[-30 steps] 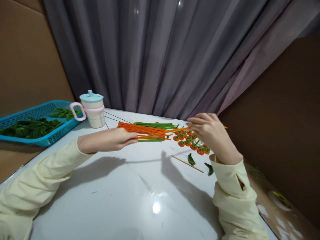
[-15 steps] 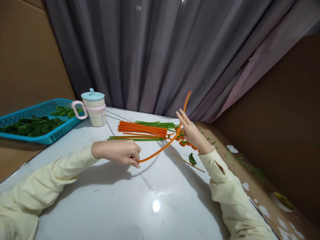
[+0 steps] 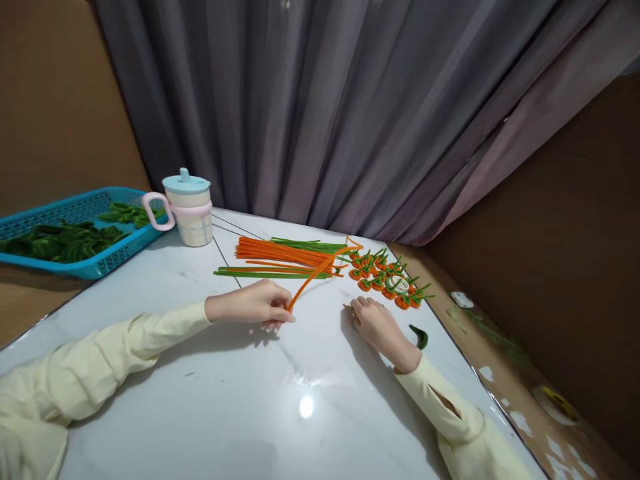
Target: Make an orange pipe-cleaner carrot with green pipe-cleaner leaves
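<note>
The left hand (image 3: 253,308) rests on the white worktop (image 3: 215,393), its fingers (image 3: 277,313) pinched on the near end of one orange pipe cleaner (image 3: 313,279). The stem slants up and away from the pinch toward the far right, and its far end lies over the stock pile.

The right hand (image 3: 376,327) lies palm-down on the worktop, just right of the left hand. Its fingers (image 3: 361,307) are loosely extended and hold nothing. They appear to cover the near end of a thin wooden stick, but the contact cannot be confirmed.

Stock lies beyond the hands: a bundle of straight orange pipe cleaners (image 3: 280,253), with green pipe cleaners (image 3: 265,273) in front of and behind it. To the right of the bundle sits a cluster of small orange coils with green stems (image 3: 385,279). A single green leaf piece (image 3: 420,337) lies just right of the right wrist.

At the far left, a blue basket (image 3: 75,267) holds green pieces. A lidded cup with a pink handle (image 3: 187,210) stands beside it.

Step in hand, by judgement: one orange stem has been separated from the bundle and is secured at one end. The next move appears to require the right hand to secure the stick, then bring it to the pinched end so that winding can start.
</note>
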`<state>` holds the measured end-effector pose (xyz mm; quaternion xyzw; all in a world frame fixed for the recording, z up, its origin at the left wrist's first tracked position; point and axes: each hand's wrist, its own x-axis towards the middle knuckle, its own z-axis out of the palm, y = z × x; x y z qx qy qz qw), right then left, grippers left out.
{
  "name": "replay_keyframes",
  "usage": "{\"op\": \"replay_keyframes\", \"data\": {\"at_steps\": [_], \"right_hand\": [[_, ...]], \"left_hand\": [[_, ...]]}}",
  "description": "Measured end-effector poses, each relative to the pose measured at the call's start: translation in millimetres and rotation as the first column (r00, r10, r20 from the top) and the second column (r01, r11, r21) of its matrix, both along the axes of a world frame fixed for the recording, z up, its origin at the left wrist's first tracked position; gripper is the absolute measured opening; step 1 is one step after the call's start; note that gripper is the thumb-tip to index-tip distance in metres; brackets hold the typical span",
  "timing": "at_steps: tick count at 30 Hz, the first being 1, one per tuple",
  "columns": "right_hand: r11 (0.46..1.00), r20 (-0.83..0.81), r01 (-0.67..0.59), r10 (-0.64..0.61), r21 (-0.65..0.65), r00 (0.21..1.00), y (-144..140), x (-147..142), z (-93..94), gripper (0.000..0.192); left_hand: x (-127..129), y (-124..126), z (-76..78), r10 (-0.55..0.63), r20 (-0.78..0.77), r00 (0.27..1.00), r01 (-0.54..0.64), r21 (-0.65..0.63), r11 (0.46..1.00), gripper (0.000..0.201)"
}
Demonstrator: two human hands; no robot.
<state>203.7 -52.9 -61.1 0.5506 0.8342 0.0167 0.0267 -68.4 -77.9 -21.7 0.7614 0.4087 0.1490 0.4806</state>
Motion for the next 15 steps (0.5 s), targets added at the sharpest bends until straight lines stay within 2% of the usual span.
{"op": "replay_keyframes", "data": {"at_steps": [3, 5, 6, 8, 9, 11, 13, 15], "right_hand": [[0.997, -0.080, -0.076, 0.073, -0.027, 0.994, 4, -15, -4.4, 0.019], [0.983, -0.177, -0.177, 0.165, -0.056, 0.970, 1, -28, -4.6, 0.021], [0.967, -0.250, -0.244, 0.217, -0.079, 0.943, -1, -36, -4.3, 0.021], [0.898, -0.491, -0.402, 0.272, -0.180, 0.828, -6, -50, -4.4, 0.020], [0.848, -0.595, -0.460, 0.233, -0.263, 0.769, -9, -56, -5.2, 0.018], [0.734, -0.725, -0.521, 0.056, -0.436, 0.686, -13, -67, -8.6, 0.018], [0.625, -0.761, -0.538, -0.144, -0.565, 0.632, -14, -74, -13.2, 0.028], [0.554, -0.759, -0.545, -0.287, -0.629, 0.585, -13, -77, -16.9, 0.041]], "left_hand": [[-2, -7, -21.1, 0.104, 0.194, 0.976, -0.065, -0.197, 0.978, 0.022], [-6, -11, -32.5, 0.163, 0.289, 0.943, -0.088, -0.256, 0.963, 0.024], [-8, -13, -37.0, 0.196, 0.322, 0.926, -0.109, -0.269, 0.957, 0.025], [-11, -14, -44.1, 0.256, 0.349, 0.901, -0.169, -0.262, 0.950, 0.025], [-12, -15, -47.0, 0.277, 0.343, 0.898, -0.199, -0.244, 0.949, 0.025], [-13, -14, -52.1, 0.293, 0.321, 0.901, -0.243, -0.187, 0.952, 0.023], [-13, -13, -56.5, 0.281, 0.309, 0.909, -0.251, -0.135, 0.959, 0.019], [-13, -13, -59.5, 0.257, 0.313, 0.914, -0.230, -0.122, 0.966, 0.017]]}}
